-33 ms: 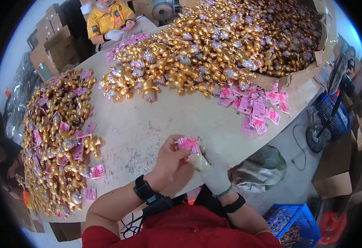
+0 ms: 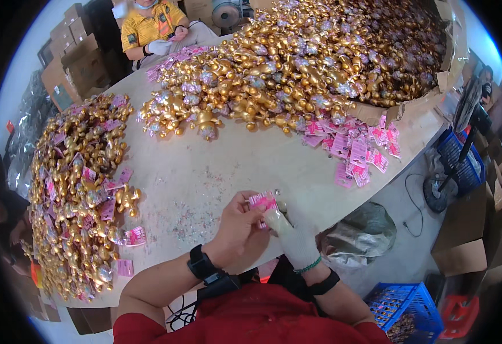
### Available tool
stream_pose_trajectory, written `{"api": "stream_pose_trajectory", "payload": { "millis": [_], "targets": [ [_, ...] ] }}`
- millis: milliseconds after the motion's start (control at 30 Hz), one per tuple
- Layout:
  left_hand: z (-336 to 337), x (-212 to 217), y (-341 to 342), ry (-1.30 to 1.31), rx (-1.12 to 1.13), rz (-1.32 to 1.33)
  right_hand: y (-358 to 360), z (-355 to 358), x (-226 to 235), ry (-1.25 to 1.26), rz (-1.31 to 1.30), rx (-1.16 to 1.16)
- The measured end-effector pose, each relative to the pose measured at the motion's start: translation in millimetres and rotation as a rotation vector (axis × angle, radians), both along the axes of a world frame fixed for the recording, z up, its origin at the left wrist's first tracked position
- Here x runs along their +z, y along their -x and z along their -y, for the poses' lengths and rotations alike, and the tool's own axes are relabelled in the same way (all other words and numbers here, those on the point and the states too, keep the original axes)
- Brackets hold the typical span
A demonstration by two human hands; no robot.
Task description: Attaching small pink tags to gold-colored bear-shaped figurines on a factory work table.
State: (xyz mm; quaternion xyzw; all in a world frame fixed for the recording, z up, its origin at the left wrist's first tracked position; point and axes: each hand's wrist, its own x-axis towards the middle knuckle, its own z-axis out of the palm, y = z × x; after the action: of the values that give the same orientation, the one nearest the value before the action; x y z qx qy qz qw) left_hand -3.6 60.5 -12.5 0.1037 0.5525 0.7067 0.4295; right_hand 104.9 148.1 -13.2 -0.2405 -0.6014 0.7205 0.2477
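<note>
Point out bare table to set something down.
Bare: the table between the left gold pile and far gold pile; also a strip between the right hand and the pink cards. Flecks litter the part left of the left hand. Crowded: both piles and the cards.

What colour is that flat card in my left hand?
Pink and white; the flat card shows best in head view.

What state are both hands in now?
Left hand: closed, pinching a pink card.
Right hand: gloved, at the same card; whether it grips cannot be told.
</note>
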Motion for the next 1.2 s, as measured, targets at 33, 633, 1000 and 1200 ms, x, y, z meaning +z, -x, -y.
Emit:
{"api": "stream_pose_trajectory", "payload": {
  "millis": [33, 633, 1000, 1200],
  "targets": [
    [4, -6, -5, -0.007, -0.007, 0.053, -2, 1, 3, -0.008, 0.047, 0.005],
    [26, -3, -5, -0.249, -0.282, 0.475, -12, -46, 96, -1.269, 0.308, 0.481],
    [31, -1, -8, -0.173, -0.436, 0.334, -9, -68, 104, -1.088, 0.287, 0.583],
    [38, 6, -4, -0.042, -0.377, 0.033, -14, -78, 100, -1.118, 0.234, 0.586]
  ]
}}
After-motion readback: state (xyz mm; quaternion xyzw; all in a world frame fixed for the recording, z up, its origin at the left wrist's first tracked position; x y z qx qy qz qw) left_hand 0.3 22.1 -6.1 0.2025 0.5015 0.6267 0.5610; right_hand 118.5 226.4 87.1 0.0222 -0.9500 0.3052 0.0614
